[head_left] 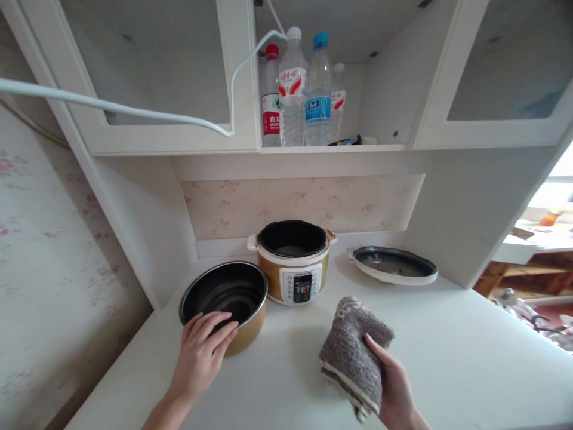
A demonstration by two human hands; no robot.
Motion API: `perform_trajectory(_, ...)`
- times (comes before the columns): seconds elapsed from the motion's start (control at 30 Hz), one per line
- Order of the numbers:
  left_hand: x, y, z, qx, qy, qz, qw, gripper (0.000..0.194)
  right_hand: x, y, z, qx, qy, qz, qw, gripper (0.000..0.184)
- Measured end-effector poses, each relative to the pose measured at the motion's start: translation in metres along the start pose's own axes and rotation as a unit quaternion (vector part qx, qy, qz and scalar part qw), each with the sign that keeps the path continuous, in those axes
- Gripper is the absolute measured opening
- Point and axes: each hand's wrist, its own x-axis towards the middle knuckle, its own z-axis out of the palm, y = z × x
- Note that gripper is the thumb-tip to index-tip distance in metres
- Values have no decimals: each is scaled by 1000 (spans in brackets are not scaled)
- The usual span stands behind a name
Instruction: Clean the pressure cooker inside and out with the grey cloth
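The inner pot (251,332), black inside and gold outside, stands on the counter at left. My left hand (206,346) is at its near rim, fingers hooked over the edge and thumb out of sight. In my right hand (394,382) is a folded grey-brown cloth (356,346) with pale edging, held above the counter with the thumb on top. Behind the pot sits the gold and white electric pressure cooker (273,280), lidless, its dark cavity showing and its control panel facing me. To its right the cooker lid (393,266) lies with its inner side up.
White counter (286,382) runs below a wall cabinet (170,138). Several plastic bottles (293,89) stand on its middle shelf. A white cable (147,113) hangs across the upper left. Side panels (483,203) close in the counter's back part.
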Motion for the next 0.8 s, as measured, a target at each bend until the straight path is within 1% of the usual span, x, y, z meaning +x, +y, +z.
perform_trajectory(0.1, 1, -12, 3, 5, 5, 4, 1000, 21, -1, -4, -14, 2, 22, -19, 1000, 22)
perform_trajectory(0.2, 2, -33, 6, 13, 17, -1, 1000, 18, -3, -8, -21, -12, 20, -34, 999, 26)
perform_trajectory(0.33, 6, -62, 10, 31, 21, -2, 999, 16, -1, -10, -19, -6, 9, -67, 998, 27)
perform_trajectory(0.4, 11, -63, 7, 47, 32, -21, 998, 17, 2, -9, -14, 4, -7, -74, 997, 27)
perform_trajectory(0.43, 14, -56, 5, 54, 43, -35, 997, 18, 3, -7, -10, 6, -19, -73, 997, 28)
perform_trajectory(0.47, 17, -45, 2, 53, 53, -47, 996, 19, 4, -6, -6, 7, -32, -69, 997, 30)
perform_trajectory(0.53, 24, -10, -5, 23, 53, -53, 997, 26, 6, -2, 4, 5, -60, -52, 997, 33)
perform_trajectory(0.57, 27, 12, -8, -20, 24, -36, 999, 32, 7, 1, 10, 2, -77, -41, 996, 35)
perform_trajectory(0.63, 34, 59, -10, -105, -84, 6, 991, 50, 7, 9, 24, -9, -114, -18, 993, 40)
perform_trajectory(0.67, 38, 79, -8, -151, -145, 18, 978, 62, 7, 13, 30, -19, -136, -8, 990, 42)
perform_trajectory(0.7, 42, 97, -5, -199, -185, 23, 962, 76, 7, 16, 37, -29, -159, 0, 987, 45)
perform_trajectory(0.73, 47, 111, 0, -246, -209, 17, 946, 87, 7, 19, 42, -40, -182, 4, 983, 47)
perform_trajectory(0.77, 52, 121, 6, -289, -219, -3, 932, 88, 6, 21, 46, -51, -201, 6, 978, 48)
perform_trajectory(0.8, 58, 128, 12, -331, -214, -34, 919, 82, 6, 21, 49, -61, -218, 4, 974, 48)
